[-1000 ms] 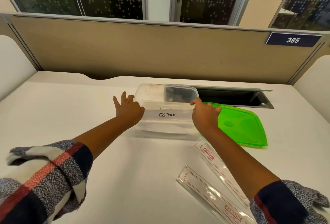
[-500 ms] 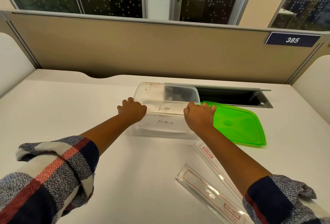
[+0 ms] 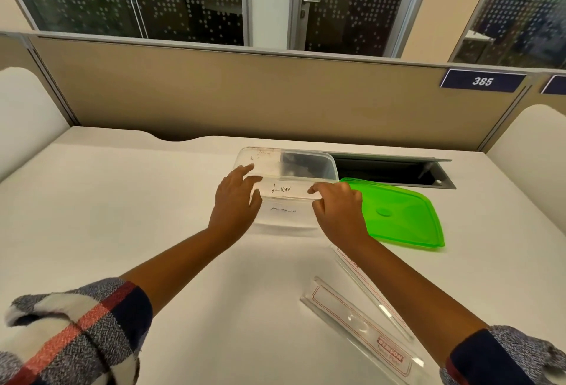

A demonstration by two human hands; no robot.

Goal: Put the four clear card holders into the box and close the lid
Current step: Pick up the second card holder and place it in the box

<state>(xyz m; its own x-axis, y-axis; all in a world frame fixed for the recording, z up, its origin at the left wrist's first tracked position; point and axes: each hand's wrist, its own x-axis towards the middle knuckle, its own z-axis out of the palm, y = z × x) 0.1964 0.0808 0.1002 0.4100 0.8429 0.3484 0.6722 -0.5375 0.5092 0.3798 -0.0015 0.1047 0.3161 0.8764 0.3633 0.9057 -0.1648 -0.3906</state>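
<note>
A clear plastic box (image 3: 306,156) stands open on the white desk. Across its near rim lies a clear card holder marked LION (image 3: 284,190). My left hand (image 3: 234,207) grips its left end, fingers spread over the rim. My right hand (image 3: 337,210) pinches its right end. Below it, seen through the box wall, a second holder with a written card (image 3: 283,210) lies inside. Two more clear holders with red print lie on the desk at lower right: one (image 3: 361,326) nearer me, one (image 3: 372,291) partly under my right forearm. The green lid (image 3: 401,216) lies flat right of the box.
A dark cable slot with a grey flap (image 3: 392,170) is sunk into the desk behind the box and lid. A beige partition (image 3: 275,99) closes off the far edge, and white side panels stand at both sides.
The OSTRICH holder, held at the rim a second ago, now sits lower inside the box. The LION holder has appeared above it between both hands. My left fingers have spread.
</note>
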